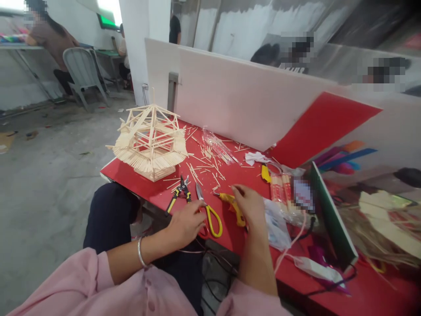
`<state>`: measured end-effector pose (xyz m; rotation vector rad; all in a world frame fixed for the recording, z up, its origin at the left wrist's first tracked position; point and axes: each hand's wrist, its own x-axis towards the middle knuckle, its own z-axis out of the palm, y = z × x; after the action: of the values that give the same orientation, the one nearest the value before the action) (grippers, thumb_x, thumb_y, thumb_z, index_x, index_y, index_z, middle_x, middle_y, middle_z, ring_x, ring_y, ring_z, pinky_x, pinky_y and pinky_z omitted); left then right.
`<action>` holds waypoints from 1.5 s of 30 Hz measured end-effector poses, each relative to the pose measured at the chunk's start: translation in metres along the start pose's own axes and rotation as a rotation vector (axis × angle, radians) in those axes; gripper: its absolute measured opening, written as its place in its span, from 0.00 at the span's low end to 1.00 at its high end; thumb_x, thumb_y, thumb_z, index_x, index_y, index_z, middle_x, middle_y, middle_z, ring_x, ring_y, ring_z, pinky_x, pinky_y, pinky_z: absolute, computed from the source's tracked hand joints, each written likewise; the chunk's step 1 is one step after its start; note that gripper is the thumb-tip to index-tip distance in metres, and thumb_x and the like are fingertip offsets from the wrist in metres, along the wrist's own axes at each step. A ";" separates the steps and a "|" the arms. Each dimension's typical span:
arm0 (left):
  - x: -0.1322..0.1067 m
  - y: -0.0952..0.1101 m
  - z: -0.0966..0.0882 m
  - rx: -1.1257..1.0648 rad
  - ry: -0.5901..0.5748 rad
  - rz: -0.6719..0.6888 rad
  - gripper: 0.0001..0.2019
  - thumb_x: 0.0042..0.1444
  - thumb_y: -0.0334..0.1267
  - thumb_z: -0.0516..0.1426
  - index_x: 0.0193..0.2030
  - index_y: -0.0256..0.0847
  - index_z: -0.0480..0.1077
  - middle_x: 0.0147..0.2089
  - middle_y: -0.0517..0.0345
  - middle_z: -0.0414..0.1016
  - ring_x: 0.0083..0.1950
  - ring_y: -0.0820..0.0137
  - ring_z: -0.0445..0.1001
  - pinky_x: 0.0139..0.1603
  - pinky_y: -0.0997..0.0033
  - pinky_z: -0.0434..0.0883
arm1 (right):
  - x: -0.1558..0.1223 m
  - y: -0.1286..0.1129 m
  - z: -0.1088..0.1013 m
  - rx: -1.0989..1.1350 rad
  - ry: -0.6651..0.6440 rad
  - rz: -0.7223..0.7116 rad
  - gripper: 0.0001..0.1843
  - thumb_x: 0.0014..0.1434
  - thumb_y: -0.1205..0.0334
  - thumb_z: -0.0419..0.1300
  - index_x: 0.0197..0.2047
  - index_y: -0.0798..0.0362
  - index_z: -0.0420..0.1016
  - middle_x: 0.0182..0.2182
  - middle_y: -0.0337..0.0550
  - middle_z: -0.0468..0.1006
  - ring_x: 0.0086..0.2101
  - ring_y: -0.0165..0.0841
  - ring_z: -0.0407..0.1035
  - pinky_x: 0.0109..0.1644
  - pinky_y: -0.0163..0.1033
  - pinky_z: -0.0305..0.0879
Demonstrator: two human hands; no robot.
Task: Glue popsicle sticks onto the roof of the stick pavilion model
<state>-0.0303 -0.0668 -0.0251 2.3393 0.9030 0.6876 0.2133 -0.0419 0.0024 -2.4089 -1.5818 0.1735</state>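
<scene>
My left hand (186,224) hovers at the table's near edge, fingers loosely bent and somewhat apart, beside the scissors (215,221) with yellow and red handle loops. I see no object held in it, though whether it touches the scissors is unclear. Over the yellow glue gun (232,202) is my right hand (250,202), its fingertips drawn together; what they hold, if anything, is too small to make out. Black-and-yellow pliers (180,193) lie left of the scissors. A roofed model made of thin wooden sticks (151,142) stands at the table's left end.
Loose sticks (205,169) and a clear plastic packet (219,145) lie across the red tabletop (237,175). A white panel (226,92) rises behind. On the right are a green-faced board (332,219), plastic bags, and a white power strip (319,268) with cords. Other people sit farther off.
</scene>
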 end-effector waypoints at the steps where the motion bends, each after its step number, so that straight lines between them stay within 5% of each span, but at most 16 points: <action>1: 0.003 0.002 -0.003 -0.032 0.010 -0.007 0.11 0.64 0.35 0.51 0.46 0.43 0.75 0.54 0.47 0.75 0.52 0.63 0.75 0.49 0.66 0.69 | 0.016 -0.005 -0.001 -0.013 -0.030 -0.020 0.21 0.64 0.51 0.50 0.51 0.47 0.78 0.47 0.45 0.81 0.47 0.38 0.73 0.45 0.38 0.63; 3: 0.006 0.004 -0.009 -0.087 0.000 -0.054 0.13 0.66 0.34 0.48 0.47 0.43 0.73 0.46 0.49 0.78 0.46 0.66 0.76 0.46 0.68 0.69 | 0.049 -0.016 0.003 -0.058 -0.076 -0.030 0.19 0.61 0.55 0.54 0.52 0.50 0.77 0.48 0.48 0.80 0.49 0.40 0.72 0.47 0.40 0.63; 7: 0.001 0.004 -0.017 -0.045 -0.008 -0.173 0.18 0.68 0.41 0.46 0.29 0.43 0.70 0.28 0.55 0.75 0.31 0.68 0.73 0.35 0.70 0.65 | 0.101 -0.034 0.022 -0.124 -0.172 -0.025 0.19 0.56 0.59 0.63 0.49 0.57 0.77 0.49 0.56 0.78 0.52 0.45 0.70 0.53 0.45 0.62; 11: -0.010 -0.006 -0.017 -0.031 0.059 -0.164 0.20 0.67 0.43 0.48 0.24 0.42 0.67 0.24 0.56 0.72 0.27 0.70 0.70 0.31 0.71 0.61 | 0.128 -0.041 0.035 -0.096 -0.252 -0.002 0.17 0.62 0.54 0.62 0.49 0.57 0.74 0.49 0.49 0.76 0.50 0.39 0.70 0.55 0.52 0.66; 15: -0.011 -0.015 -0.020 -0.128 0.233 -0.081 0.15 0.65 0.38 0.51 0.28 0.40 0.72 0.27 0.55 0.74 0.29 0.71 0.71 0.33 0.73 0.64 | 0.132 -0.034 0.021 0.095 -0.261 -0.008 0.15 0.63 0.51 0.60 0.44 0.56 0.75 0.45 0.45 0.77 0.45 0.36 0.72 0.50 0.47 0.69; 18: -0.007 -0.018 -0.027 -0.283 0.344 -0.062 0.11 0.64 0.36 0.51 0.37 0.38 0.76 0.35 0.51 0.78 0.37 0.69 0.74 0.39 0.72 0.68 | 0.108 -0.028 0.003 0.354 -0.240 -0.047 0.20 0.61 0.46 0.58 0.33 0.55 0.75 0.36 0.46 0.79 0.40 0.36 0.74 0.42 0.39 0.69; 22: 0.004 -0.017 -0.036 -0.492 0.310 -0.257 0.13 0.62 0.40 0.55 0.29 0.37 0.75 0.25 0.58 0.73 0.27 0.72 0.70 0.29 0.75 0.65 | 0.037 -0.041 -0.008 0.717 -0.199 -0.104 0.25 0.58 0.38 0.54 0.38 0.53 0.74 0.33 0.44 0.80 0.34 0.34 0.74 0.33 0.35 0.67; 26: 0.011 -0.015 -0.043 -0.766 0.297 -0.307 0.11 0.56 0.44 0.61 0.32 0.37 0.76 0.28 0.57 0.75 0.29 0.72 0.72 0.29 0.76 0.67 | -0.042 -0.080 0.005 0.927 -0.132 -0.134 0.24 0.56 0.38 0.58 0.34 0.52 0.76 0.27 0.40 0.77 0.26 0.30 0.69 0.30 0.35 0.65; 29: 0.005 -0.017 -0.050 -1.011 0.210 -0.417 0.14 0.54 0.48 0.61 0.34 0.36 0.75 0.23 0.59 0.74 0.19 0.75 0.68 0.18 0.77 0.63 | -0.078 -0.111 0.020 1.041 -0.057 -0.158 0.20 0.56 0.43 0.62 0.29 0.53 0.77 0.25 0.39 0.74 0.28 0.30 0.68 0.33 0.36 0.65; 35: -0.023 -0.022 -0.089 -1.108 0.241 -0.453 0.16 0.50 0.48 0.64 0.31 0.35 0.74 0.21 0.59 0.73 0.18 0.74 0.72 0.15 0.80 0.63 | -0.085 -0.160 0.022 1.106 0.048 -0.365 0.10 0.57 0.55 0.65 0.27 0.51 0.80 0.25 0.38 0.74 0.29 0.30 0.69 0.35 0.35 0.66; 41: -0.034 -0.041 -0.153 -1.155 0.553 -0.427 0.16 0.50 0.49 0.64 0.30 0.34 0.74 0.23 0.58 0.75 0.16 0.75 0.71 0.12 0.81 0.61 | -0.082 -0.208 0.003 0.929 0.074 -0.626 0.14 0.65 0.56 0.56 0.49 0.47 0.80 0.40 0.44 0.81 0.39 0.34 0.75 0.42 0.38 0.70; 45: -0.021 -0.070 -0.197 -1.017 0.656 -0.429 0.15 0.50 0.44 0.64 0.22 0.34 0.73 0.16 0.60 0.71 0.15 0.78 0.67 0.13 0.82 0.61 | -0.087 -0.207 0.000 0.813 0.088 -0.638 0.12 0.63 0.57 0.59 0.47 0.47 0.80 0.40 0.44 0.82 0.39 0.34 0.76 0.39 0.36 0.71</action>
<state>-0.1971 0.0205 0.0680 0.9897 0.9430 1.3458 -0.0047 -0.0435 0.0557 -1.2392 -1.7026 0.4635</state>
